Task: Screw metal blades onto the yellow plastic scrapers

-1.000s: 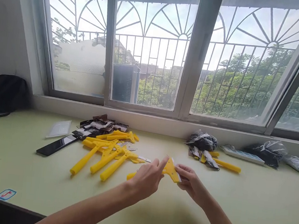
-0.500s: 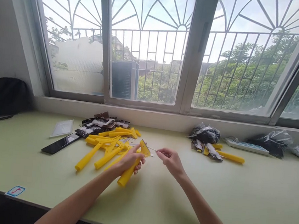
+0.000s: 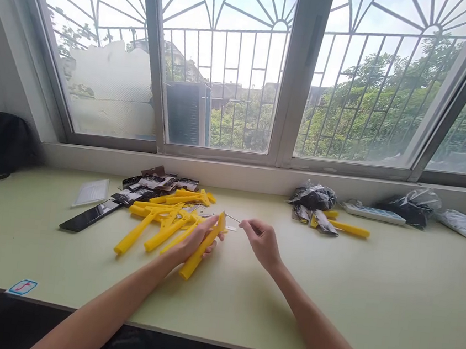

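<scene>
My left hand (image 3: 198,238) is wrapped round the handle of a yellow plastic scraper (image 3: 199,254), whose flared head points up and away. The scraper's head is turned nearly edge-on. Between the fingertips of my right hand (image 3: 263,241) is a thin metal rod (image 3: 234,219), pinched at its near end; its other end reaches the scraper's head. Whether its tip sits in a screw is too small to tell. A heap of yellow scrapers (image 3: 166,237) lies just left of and behind my left hand. A small white piece (image 3: 231,229) lies on the table behind the held scraper.
Dark printed packets (image 3: 143,193) are piled behind the heap. A black phone-like slab (image 3: 89,216) and a clear flat case (image 3: 90,193) lie to the left. At the back right are another yellow scraper (image 3: 350,229), a plastic-wrapped dark bundle (image 3: 314,195) and a white flat device (image 3: 374,213).
The held scraper has turned, so its head now shows edge-on instead of its flat face. The rod stays at the head in my right hand. The camera view has shifted slightly.
</scene>
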Motion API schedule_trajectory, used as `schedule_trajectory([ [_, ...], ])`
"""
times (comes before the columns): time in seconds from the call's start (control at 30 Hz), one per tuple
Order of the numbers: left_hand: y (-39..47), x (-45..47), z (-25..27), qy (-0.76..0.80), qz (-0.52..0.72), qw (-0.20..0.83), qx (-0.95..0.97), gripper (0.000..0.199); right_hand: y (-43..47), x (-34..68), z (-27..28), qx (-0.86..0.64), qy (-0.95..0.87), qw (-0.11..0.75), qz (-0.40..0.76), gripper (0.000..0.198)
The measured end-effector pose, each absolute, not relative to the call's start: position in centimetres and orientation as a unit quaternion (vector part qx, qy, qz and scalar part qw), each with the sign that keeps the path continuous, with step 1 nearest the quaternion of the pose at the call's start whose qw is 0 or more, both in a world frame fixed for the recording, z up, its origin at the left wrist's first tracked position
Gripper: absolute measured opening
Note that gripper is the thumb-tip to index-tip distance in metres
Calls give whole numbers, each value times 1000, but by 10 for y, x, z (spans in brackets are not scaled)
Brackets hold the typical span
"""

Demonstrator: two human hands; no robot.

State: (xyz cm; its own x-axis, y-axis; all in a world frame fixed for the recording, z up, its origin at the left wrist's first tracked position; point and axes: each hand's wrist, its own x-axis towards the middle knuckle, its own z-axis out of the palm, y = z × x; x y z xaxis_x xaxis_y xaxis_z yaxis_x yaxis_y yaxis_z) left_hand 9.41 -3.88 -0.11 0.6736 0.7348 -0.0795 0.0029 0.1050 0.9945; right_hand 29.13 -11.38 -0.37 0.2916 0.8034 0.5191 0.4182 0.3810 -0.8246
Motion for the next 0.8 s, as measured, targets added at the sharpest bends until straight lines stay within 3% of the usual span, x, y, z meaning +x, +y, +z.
schedule_trajectory([
  [0.2, -37, 97, 5, 291, 378, 640, 601, 67, -118, 302, 3, -536, -521, 647, 150, 43],
  [0.33, -37, 98, 9, 290, 381, 650, 590, 53, -123, 302, 4, -518, -523, 655, 170, 42],
  [0.43, -40, 99, 9, 297, 403, 643, 580, 45, -125, 297, 2, -515, -552, 635, 166, 41],
  [0.57, -44, 102, 8, 295, 434, 613, 591, 56, -124, 290, -4, -530, -600, 582, 142, 41],
  [0.8, -40, 102, 3, 300, 418, 594, 618, 56, -116, 286, -15, -536, -622, 552, 144, 39],
])
